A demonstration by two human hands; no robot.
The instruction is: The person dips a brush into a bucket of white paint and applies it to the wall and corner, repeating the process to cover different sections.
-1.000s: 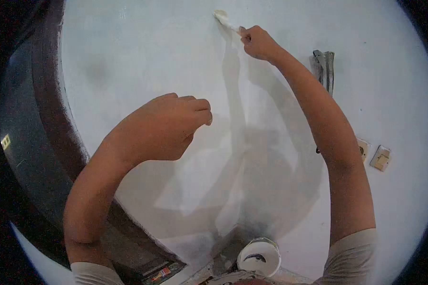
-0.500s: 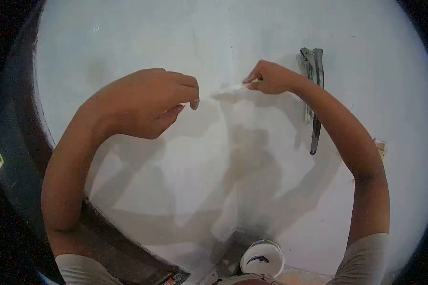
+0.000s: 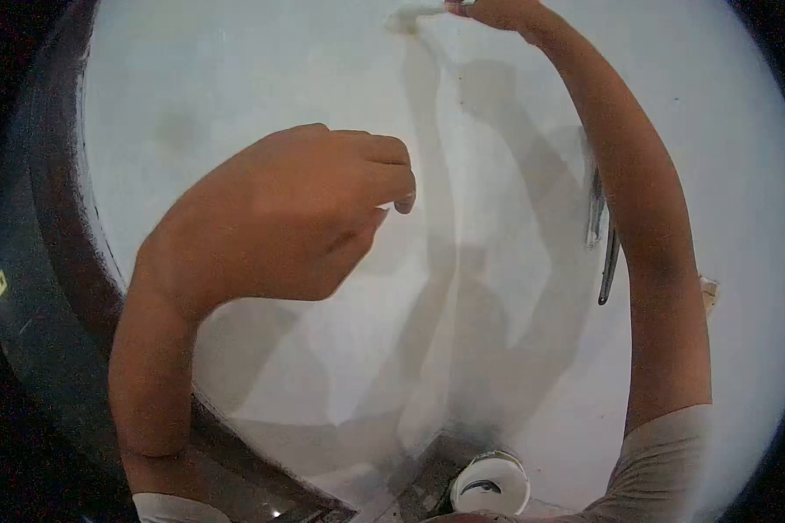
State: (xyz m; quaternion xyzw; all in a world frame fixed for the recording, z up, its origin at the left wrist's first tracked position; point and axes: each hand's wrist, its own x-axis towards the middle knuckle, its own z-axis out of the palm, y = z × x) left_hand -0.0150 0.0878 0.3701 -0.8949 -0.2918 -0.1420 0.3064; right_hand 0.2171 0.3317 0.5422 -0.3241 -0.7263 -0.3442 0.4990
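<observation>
Pinching a blurred brush (image 3: 407, 19) by the white wall (image 3: 235, 78), the right hand (image 3: 500, 11) has its fingers closed; the left hand (image 3: 296, 218) hovers lower, loosely curled, thumb and fingertips parted, seemingly empty. A bucket (image 3: 516, 481) stands below.

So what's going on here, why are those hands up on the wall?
Someone is working at a pale wall. Their right hand, at the very top of the picture, seems to grip a brush, though it is hard to make out against the wall. The left hand is loosely curled in front of the wall, with nothing to be seen in it. Down below is a white bucket, with something dark and curved showing inside.
</observation>
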